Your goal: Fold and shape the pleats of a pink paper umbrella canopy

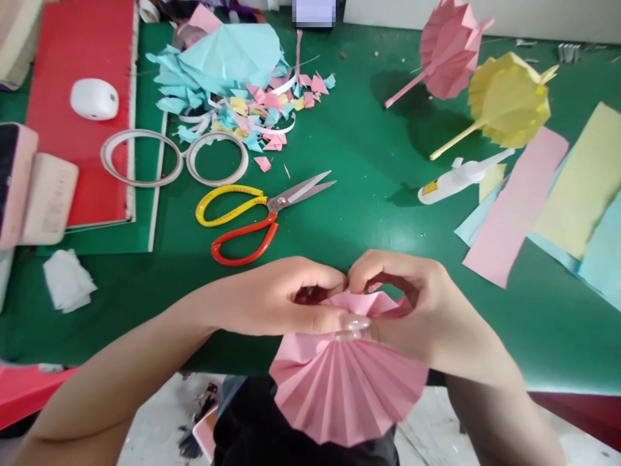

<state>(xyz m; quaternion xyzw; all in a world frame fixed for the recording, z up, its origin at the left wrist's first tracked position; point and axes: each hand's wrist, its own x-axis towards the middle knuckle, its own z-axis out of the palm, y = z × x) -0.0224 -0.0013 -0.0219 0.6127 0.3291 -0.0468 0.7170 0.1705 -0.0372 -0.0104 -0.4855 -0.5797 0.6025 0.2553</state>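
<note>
A pleated pink paper fan (347, 395) hangs over the table's front edge, its folds spreading downward from my fingers. My left hand (276, 298) pinches its upper part from the left, thumb on top. From the right, my right hand (412, 304) grips the same paper, and the two thumbs meet near the centre of the folds. The fingertips beneath the paper are partly hidden. Open scissors (279, 202) with one yellow and one red handle lie beyond my left hand.
Tape rolls (217, 181) and a heap of paper scraps (262, 116) lie at the back left. A pink paper umbrella (449, 55), a yellow one (509, 100), a glue bottle (453, 181) and paper strips (519, 207) are at the right.
</note>
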